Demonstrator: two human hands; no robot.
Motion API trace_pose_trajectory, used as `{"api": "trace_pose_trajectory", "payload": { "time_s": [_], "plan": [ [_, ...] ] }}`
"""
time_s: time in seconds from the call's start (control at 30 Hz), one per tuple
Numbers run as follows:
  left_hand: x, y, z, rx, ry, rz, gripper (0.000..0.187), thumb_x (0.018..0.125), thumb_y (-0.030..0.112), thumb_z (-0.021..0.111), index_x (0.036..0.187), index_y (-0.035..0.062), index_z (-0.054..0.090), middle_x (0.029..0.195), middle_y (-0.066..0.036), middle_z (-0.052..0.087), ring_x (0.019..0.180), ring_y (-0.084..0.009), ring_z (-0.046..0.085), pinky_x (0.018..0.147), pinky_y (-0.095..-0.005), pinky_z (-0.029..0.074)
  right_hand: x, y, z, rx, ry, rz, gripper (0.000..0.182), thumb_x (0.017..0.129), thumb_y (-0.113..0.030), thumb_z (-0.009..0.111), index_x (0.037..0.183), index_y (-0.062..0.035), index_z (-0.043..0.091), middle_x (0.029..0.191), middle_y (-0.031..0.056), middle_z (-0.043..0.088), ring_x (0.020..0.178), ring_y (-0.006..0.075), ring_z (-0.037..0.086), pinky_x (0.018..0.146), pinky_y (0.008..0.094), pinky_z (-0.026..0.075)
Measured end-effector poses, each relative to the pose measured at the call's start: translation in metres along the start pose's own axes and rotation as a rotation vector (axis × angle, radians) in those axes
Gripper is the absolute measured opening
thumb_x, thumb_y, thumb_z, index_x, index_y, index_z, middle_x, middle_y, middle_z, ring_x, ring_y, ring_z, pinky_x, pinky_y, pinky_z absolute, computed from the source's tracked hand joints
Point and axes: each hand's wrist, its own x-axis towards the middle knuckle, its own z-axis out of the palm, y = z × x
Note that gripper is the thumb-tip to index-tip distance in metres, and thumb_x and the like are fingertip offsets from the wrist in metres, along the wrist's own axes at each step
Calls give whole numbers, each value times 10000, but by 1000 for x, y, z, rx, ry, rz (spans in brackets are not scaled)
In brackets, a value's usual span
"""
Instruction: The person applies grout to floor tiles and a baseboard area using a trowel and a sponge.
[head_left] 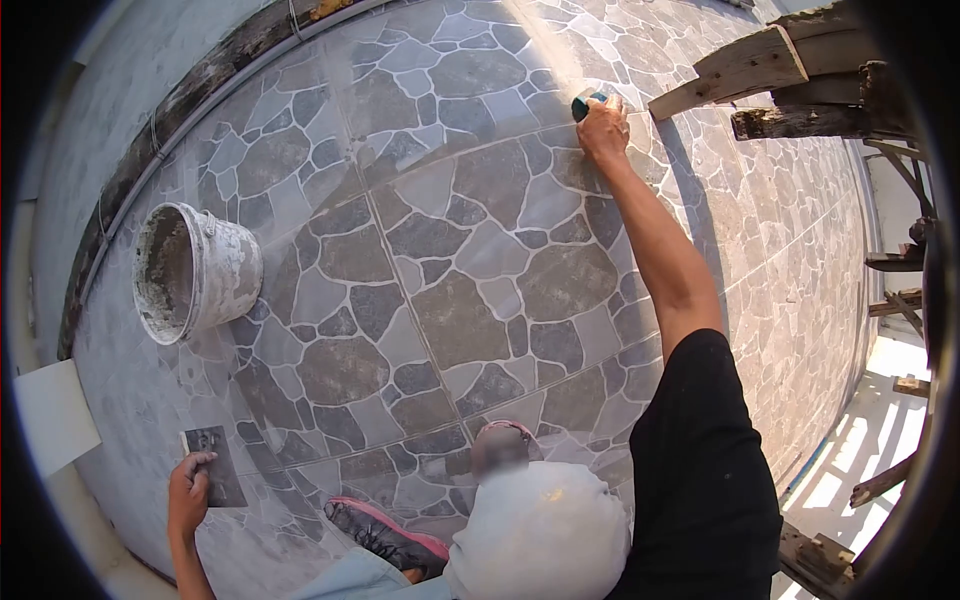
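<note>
My right hand (603, 128) reaches far out across the stone-pattern tiled floor (450, 250) and presses a green sponge (585, 101) onto a tile near a pale streak. My left hand (187, 490) rests low at the near left and holds a small flat grey trowel plate (213, 464) against the floor. My bent knee in light trousers (540, 530) and a black and pink shoe (385, 533) are at the bottom.
A dirty white bucket (190, 272) stands on the tiles at the left. Rough wooden beams (790, 75) jut in at the upper right. A pale loose tile (55, 415) lies at the left edge. Sunlit ground shows at the right.
</note>
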Motion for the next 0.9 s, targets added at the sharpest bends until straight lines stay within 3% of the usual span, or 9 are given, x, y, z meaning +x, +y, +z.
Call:
{"api": "trace_pose_trajectory", "payload": {
  "time_s": [0.13,0.2,0.33,0.43,0.47,0.6,0.63,0.8,0.9],
  "plan": [
    [21,28,10,107,-22,140,559,813,-38,440,1366,-49,516,1331,-204,598,1240,-287,574,1092,-331,382,-60,-76,-19,442,-171,-624,307,841,-98,653,1128,-156,743,1082,130,626,1113,322,582,979,420,478],
    [33,49,-3,279,-87,165,709,803,-34,440,1506,-27,348,1420,-231,532,1340,-305,503,1143,-352,326,-42,-49,-17,338,-89,-579,270,883,-128,633,1130,-172,732,1139,132,611,1145,327,567,1007,437,457],
    [44,90,-1,68,28,185,870,791,-32,458,1589,-16,112,1594,-246,299,1495,-291,283,1207,-341,193,25,53,-6,-62,25,356,267,982,-222,493,1096,-117,712,1264,122,560,1219,310,525,1035,478,429],
    [85,141,18,-100,26,382,894,777,-3,488,1586,-35,109,1641,-188,194,1515,-253,203,1211,-318,144,8,20,-17,-67,124,230,257,941,-218,531,1084,-105,713,1300,140,570,1256,313,515,1042,487,425],
    [106,170,34,-216,-10,418,908,768,-7,493,1586,-39,99,1643,-179,182,1521,-241,177,1211,-306,127,-10,0,-21,105,-56,117,256,873,-200,600,1085,-124,721,1313,154,575,1267,323,514,1062,490,411],
    [210,312,87,-448,-192,481,825,806,-17,518,1571,-34,213,1524,-145,377,1241,-165,471,1043,-220,362,-135,-86,-44,457,-102,-481,180,807,-95,617,944,-96,734,1024,129,589,1072,308,579,867,463,449],
    [232,346,100,-410,-185,551,802,817,-16,525,1566,-29,238,1492,-136,408,1239,-165,469,1048,-223,356,-153,-92,-54,427,-140,-515,313,767,-48,640,1060,-106,737,1029,121,602,1043,290,592,843,427,441],
    [231,421,124,-165,-151,905,760,851,-18,529,1561,-17,259,1505,-140,419,1284,-188,472,1071,-241,340,-73,-11,-33,236,91,-267,192,894,-117,551,1004,-117,707,1070,114,633,1079,306,597,914,453,470],
    [160,395,95,278,-207,896,770,856,-13,532,1572,32,249,1426,-230,515,1247,-360,554,1053,-333,398,27,81,-15,170,8,139,225,901,-134,564,1090,-121,685,1164,131,657,1102,332,638,938,459,512]
  ]
}}
